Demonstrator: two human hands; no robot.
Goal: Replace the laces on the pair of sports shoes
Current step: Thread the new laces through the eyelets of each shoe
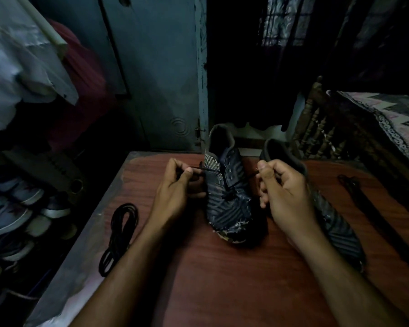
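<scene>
A dark striped sports shoe point(229, 197) stands on the reddish wooden table point(222, 279), toe toward me. A black lace point(204, 169) runs through its eyelets and out to both sides. My left hand point(175, 185) pinches the lace end at the shoe's left side. My right hand point(283, 192) pinches the other end at the shoe's right side. The second shoe point(340, 223) lies behind my right hand, partly hidden by it. A coiled black lace point(121, 234) lies on the table at the left. Another dark lace point(350, 185) lies at the right.
The table's left edge borders a rack of several shoes point(21, 208). Hanging clothes point(33, 67) are at the upper left. A blue door point(163, 79) stands behind the table. A wooden bed frame point(316, 128) with a patterned cover is at the right.
</scene>
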